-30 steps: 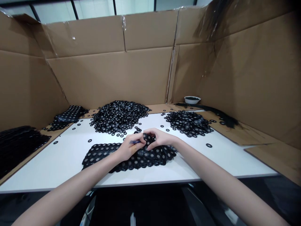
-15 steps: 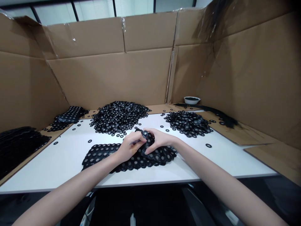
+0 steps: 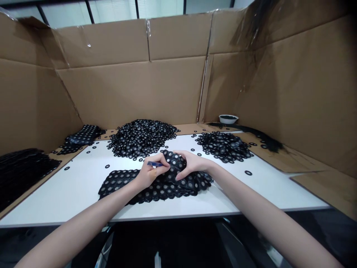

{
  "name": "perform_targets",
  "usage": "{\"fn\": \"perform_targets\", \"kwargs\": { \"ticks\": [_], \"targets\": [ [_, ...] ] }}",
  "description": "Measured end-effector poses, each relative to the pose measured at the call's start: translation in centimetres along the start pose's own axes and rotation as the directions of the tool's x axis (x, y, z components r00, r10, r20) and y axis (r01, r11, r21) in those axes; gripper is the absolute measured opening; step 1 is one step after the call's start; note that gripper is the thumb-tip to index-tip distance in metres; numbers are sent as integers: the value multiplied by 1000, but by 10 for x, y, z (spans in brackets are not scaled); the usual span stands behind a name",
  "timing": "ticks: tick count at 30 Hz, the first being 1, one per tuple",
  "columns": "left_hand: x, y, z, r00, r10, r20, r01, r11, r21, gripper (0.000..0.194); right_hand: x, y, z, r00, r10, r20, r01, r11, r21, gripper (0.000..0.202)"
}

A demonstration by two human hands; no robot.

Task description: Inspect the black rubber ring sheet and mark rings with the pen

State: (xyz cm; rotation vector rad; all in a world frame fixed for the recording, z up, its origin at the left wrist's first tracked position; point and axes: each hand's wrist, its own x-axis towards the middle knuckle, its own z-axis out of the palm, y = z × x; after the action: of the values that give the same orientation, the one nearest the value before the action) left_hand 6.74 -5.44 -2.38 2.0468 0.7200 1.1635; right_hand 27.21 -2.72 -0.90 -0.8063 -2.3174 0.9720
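Observation:
A black mat of joined rings [image 3: 118, 180] lies at the front of the white board, its right part bunched and lifted. My left hand [image 3: 150, 174] is closed around a slim blue tool [image 3: 154, 163], its fingertips against the raised fold; the tool's tip is hidden, so I cannot tell its exact kind. My right hand [image 3: 193, 163] grips that fold from the right, thumb in front and fingers behind it. Pale discs of the surface below show through the ring holes.
Behind the mat are a large heap of loose black rings [image 3: 142, 137] and a smaller ring heap [image 3: 224, 146]. Folded ring mats [image 3: 83, 134] and a dark stack [image 3: 25, 173] lie left. A white bowl [image 3: 228, 119] and black strands [image 3: 259, 137] sit right. Cardboard walls [image 3: 125, 89] enclose the board.
The raised fold has turned flatter toward me, showing more rings. My left hand has shifted slightly left, and the blue tool shows more clearly. The right hand keeps its grip.

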Motion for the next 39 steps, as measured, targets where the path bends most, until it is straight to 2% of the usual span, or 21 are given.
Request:
{"fn": "perform_targets", "kwargs": {
  "ticks": [3, 6, 15, 24, 27, 32, 35, 39],
  "targets": [
    [0, -3, 0, 993, -47, 105, 55, 996, -76, 9, -1, 0, -3, 999, 7, -52, -8, 1000, -16, 68],
    [0, -5, 1, 985, -71, 159, 85, 993, -86, 8, -1, 0, -3, 999, -7, -42, 7, 1000, -6, 64],
    [0, -6, 3, 975, -121, 185, 143, 984, -111, 11, 1, 8, 0, 999, -21, -30, 20, 1000, -17, 68],
    [0, -5, 2, 954, -189, 234, 235, 954, -187, 10, 0, 3, -1, 1000, 23, 10, -23, 999, -42, 66],
    [0, -2, 3, 954, -179, 241, 221, 962, -159, 11, 1, 4, 0, 999, 38, 11, -37, 998, -56, 66],
    [0, 2, 4, 943, -152, 296, 188, 977, -98, 11, 1, 4, -1, 997, 71, 12, -70, 996, -53, 80],
    [-1, 4, 5, 943, -129, 306, 153, 986, -59, 12, 0, 2, -1, 996, 93, 4, -93, 994, -64, 81],
    [0, 1, 5, 951, -145, 273, 183, 976, -117, 11, -1, 3, -3, 998, 68, -8, -68, 996, -62, 77]
  ]
}}
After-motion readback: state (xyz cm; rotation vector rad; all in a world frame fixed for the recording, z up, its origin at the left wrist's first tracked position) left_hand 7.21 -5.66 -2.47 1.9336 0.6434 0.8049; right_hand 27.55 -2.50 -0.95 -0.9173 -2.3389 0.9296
